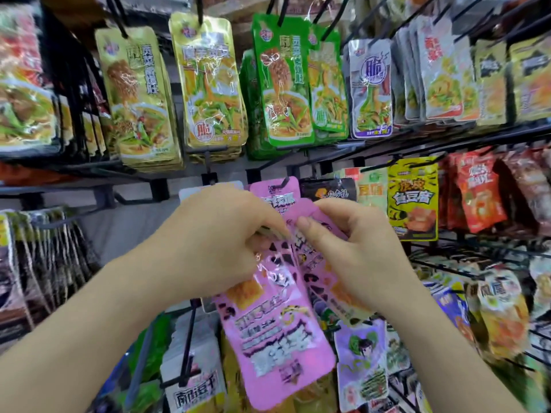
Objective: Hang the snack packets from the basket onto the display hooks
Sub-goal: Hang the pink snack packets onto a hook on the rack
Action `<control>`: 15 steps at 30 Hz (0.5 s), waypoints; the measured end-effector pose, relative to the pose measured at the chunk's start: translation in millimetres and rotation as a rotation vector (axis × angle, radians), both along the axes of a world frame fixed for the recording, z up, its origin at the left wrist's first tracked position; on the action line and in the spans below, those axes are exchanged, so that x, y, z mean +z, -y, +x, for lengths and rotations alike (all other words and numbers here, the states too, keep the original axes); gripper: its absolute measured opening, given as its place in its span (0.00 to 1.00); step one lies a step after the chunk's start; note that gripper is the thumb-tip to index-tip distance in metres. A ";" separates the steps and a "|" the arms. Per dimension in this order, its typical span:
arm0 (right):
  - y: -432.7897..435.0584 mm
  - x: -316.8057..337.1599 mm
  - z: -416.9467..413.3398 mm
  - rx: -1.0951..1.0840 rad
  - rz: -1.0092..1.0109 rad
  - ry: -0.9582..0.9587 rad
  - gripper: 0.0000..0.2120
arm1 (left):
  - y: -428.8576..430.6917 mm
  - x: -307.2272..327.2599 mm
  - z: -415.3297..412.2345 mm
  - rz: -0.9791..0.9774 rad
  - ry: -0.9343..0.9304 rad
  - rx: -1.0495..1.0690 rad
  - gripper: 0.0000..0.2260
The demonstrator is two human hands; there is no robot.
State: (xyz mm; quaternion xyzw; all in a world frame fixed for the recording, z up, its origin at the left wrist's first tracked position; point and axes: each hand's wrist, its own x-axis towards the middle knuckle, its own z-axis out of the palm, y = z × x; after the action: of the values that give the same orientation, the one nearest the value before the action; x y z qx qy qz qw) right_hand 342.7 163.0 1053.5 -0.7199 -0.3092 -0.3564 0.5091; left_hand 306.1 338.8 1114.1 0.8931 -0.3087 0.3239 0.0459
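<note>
Two hands: a small stack of pink snack packets [277, 323] is held between them, close in front of the display rack [432, 144].
Left hand [214, 242]: its fingers are curled round the upper part of the stack, so the stack is steadied while the lower ends hang free.
Right hand [360, 248]: the top edge of one pink packet [307, 211] is pinched between thumb and fingers. This packet is judged to be in the course of separation from the stack, so that its top can be offered to a hook.
Target hook: a matching hung pink packet [274, 190] is seen just behind the hands. The hook itself is too blurred to be traced, but this spot is judged to be the destination.
Basket: not in view; what is left in it cannot be told.
Upper row: yellow packets [208, 84] and green packets [283, 84] are hung thickly on black pegs [119, 20], faces outward and grouped by kind.
Neighbours: a yellow-and-black packet [413, 201] is hung to the right of the pink spot. White packets [193, 368] are stacked on a peg lower left.
Stage: the held packets are not yet hung.
</note>
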 end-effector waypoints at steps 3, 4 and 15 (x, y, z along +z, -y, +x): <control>-6.0 9.2 16.8 -0.002 0.224 -0.072 0.06 | -6.8 -3.2 4.4 -0.148 0.059 0.001 0.19; -8.5 12.9 22.7 0.007 0.299 -0.107 0.06 | -10.7 -3.7 6.3 -0.192 0.090 0.012 0.18; -24.0 24.3 40.0 0.015 0.471 -0.213 0.11 | -5.0 -4.1 15.7 -0.061 -0.015 0.229 0.39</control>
State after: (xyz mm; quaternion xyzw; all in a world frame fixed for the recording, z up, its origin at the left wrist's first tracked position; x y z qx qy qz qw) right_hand 382.6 187.0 1077.8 -0.6125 -0.1676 -0.3372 0.6950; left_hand 321.8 343.8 1110.1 0.9232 -0.1942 0.3294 0.0380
